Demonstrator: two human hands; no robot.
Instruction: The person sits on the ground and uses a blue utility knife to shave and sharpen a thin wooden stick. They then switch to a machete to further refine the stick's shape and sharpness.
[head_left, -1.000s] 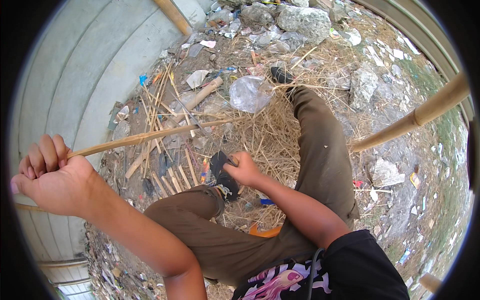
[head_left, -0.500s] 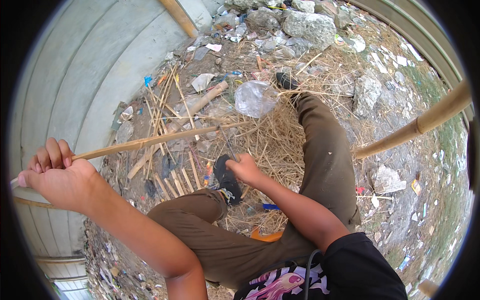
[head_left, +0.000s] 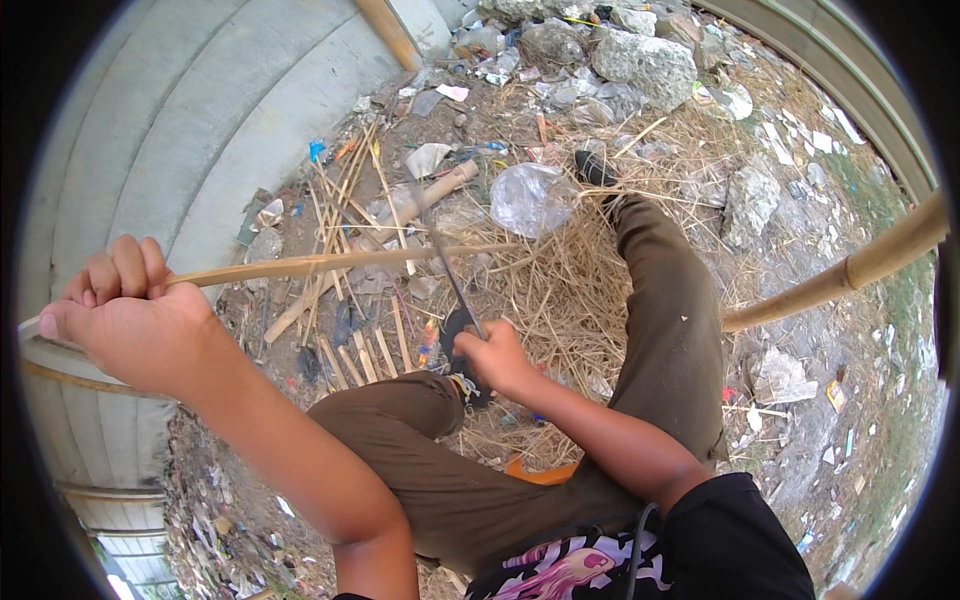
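The left hand's point(head_left: 140, 315) fingers are curled tight, clamped around a slender bamboo strip point(head_left: 300, 266), whose pale butt pokes out past the thumb at the far left of the frame. The strip is smooth, tan and slightly bowed, running to the centre and thinning toward its far end. The right hand's point(head_left: 495, 360) fingers are closed together on a knife point(head_left: 452, 265), its narrow, dark metal blade slanting up and leftward across the strip.

Beyond the hands, a springy heap of curly, straw-coloured shavings point(head_left: 550, 290) fills the middle of the frame, with a crumpled clear plastic bag point(head_left: 528, 200) at its upper edge. Left of centre, thin straight sticks point(head_left: 345, 205) lie crisscrossed by a thick, round bamboo length point(head_left: 445, 190); flat short slats point(head_left: 385, 352) sit below them. The legs in brown cloth trousers point(head_left: 665, 300) flank the heap. Rough pale rocks point(head_left: 645, 68) stand at the top, a ribbed grey wall point(head_left: 150, 140) at upper left, and a jointed bamboo pole point(head_left: 850, 275) juts in from the right edge.

The knife's handle is hidden in the fist, its tip blurred; whether the edge touches the strip is unclear. An orange object point(head_left: 545, 474) under the legs is partly covered, and the strip's far tip blends into the shavings.
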